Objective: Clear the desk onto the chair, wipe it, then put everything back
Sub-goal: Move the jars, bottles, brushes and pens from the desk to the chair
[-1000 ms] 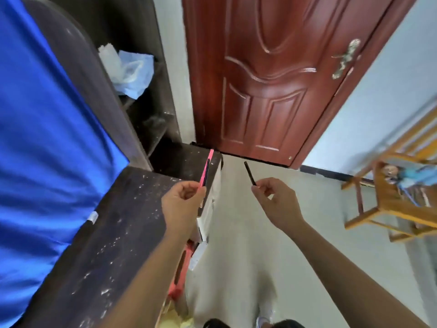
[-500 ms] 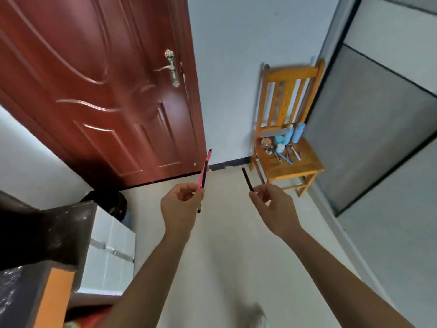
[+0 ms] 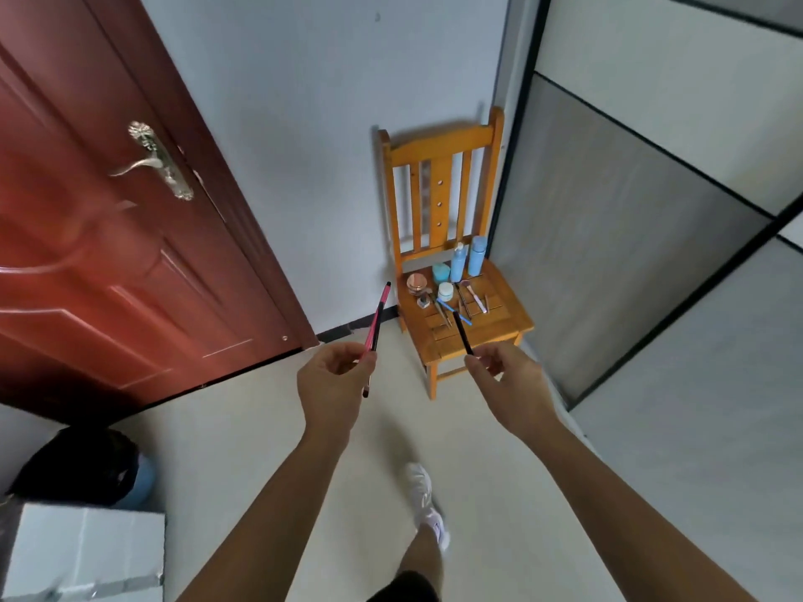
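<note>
Over by the wall, the wooden chair (image 3: 499, 325) already carries two blue bottles (image 3: 458, 262), little jars and a scatter of slim sticks, so the free wood is mostly at the front edge. The left hand (image 3: 334, 380) pinches a pink pencil (image 3: 379, 312), with what looks like a dark one beside it. The right hand (image 3: 508, 380) pinches a black pencil (image 3: 461, 332). The desk is out of sight. Round pencils laid near that edge could roll off, and a careless reach might topple a bottle.
</note>
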Action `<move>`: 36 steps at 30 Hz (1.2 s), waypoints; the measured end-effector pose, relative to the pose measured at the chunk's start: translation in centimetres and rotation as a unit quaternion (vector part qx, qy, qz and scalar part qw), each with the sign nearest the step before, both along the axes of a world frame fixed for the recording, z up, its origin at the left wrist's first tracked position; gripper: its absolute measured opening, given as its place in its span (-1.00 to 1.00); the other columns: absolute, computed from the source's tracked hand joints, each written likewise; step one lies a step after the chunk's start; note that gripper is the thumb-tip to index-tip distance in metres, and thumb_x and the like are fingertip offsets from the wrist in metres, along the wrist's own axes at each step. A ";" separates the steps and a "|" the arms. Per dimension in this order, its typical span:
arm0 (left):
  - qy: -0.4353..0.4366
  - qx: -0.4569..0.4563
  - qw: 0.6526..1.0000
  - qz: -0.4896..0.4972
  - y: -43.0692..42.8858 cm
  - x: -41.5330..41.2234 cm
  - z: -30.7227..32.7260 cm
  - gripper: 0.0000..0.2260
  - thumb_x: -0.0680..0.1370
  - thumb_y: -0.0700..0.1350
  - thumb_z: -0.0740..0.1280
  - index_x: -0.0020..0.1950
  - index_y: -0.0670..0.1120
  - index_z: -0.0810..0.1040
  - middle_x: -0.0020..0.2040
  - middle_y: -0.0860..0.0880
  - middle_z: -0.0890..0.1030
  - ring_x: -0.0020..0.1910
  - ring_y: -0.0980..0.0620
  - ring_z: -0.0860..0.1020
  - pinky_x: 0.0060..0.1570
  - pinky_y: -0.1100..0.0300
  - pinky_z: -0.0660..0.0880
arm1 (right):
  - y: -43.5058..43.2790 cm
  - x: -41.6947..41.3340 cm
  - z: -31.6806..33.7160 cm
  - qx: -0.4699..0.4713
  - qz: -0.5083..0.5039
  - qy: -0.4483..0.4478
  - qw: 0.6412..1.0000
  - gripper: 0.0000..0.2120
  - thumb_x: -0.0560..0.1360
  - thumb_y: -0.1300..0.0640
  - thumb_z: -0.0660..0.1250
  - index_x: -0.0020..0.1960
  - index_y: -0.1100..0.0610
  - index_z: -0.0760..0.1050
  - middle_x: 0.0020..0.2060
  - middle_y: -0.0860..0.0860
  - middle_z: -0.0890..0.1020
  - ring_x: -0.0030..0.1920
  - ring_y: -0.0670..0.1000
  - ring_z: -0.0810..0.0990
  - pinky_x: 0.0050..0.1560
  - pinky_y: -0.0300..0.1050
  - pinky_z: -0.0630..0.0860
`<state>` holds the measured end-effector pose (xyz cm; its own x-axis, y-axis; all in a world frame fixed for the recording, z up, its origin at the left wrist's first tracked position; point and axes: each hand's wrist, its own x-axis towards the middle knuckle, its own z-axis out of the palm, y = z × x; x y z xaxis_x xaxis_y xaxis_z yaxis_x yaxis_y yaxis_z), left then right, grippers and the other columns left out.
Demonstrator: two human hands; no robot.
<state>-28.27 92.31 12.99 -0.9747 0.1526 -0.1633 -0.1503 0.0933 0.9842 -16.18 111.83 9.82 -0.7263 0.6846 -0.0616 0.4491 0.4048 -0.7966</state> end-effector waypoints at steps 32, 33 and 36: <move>-0.313 -0.159 0.923 0.161 46.5 -19.8 -37.7 -0.91 0.47 -0.19 0.51 -0.14 0.00 0.69 -0.27 0.09 0.68 -0.17 0.05 0.68 -0.25 0.30 0.61 | 43.9 -27.0 -35.4 -0.124 0.127 -0.282 0.943 -0.72 0.60 -0.10 0.31 0.19 0.04 0.55 0.06 -0.05 0.66 0.04 0.00 0.62 0.10 -0.04 0.60; -0.318 -0.158 0.921 0.162 47.3 -20.2 -39.1 -0.92 0.47 -0.19 0.51 -0.13 -0.01 0.68 -0.25 0.08 0.68 -0.16 0.06 0.68 -0.18 0.25 0.64 | 44.3 -27.6 -36.8 -0.120 0.131 -0.284 0.942 -0.71 0.61 -0.10 0.30 0.21 0.05 0.56 0.09 -0.04 0.66 0.07 0.01 0.62 0.09 -0.08 0.57; -0.319 -0.166 0.916 0.177 49.2 -21.3 -42.5 -0.92 0.48 -0.21 0.50 -0.11 -0.03 0.67 -0.19 0.05 0.67 -0.11 0.09 0.66 0.01 0.11 0.65 | 44.7 -29.5 -40.4 -0.117 0.139 -0.291 0.939 -0.70 0.62 -0.09 0.28 0.23 0.05 0.57 0.14 -0.03 0.66 0.05 -0.03 0.59 -0.07 -0.24 0.47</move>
<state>-49.56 141.48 -29.55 -0.6433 -0.3167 -0.6971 -0.7640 0.2054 0.6117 -45.72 156.52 -30.58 -0.6723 0.3912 -0.6285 0.7384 0.4150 -0.5315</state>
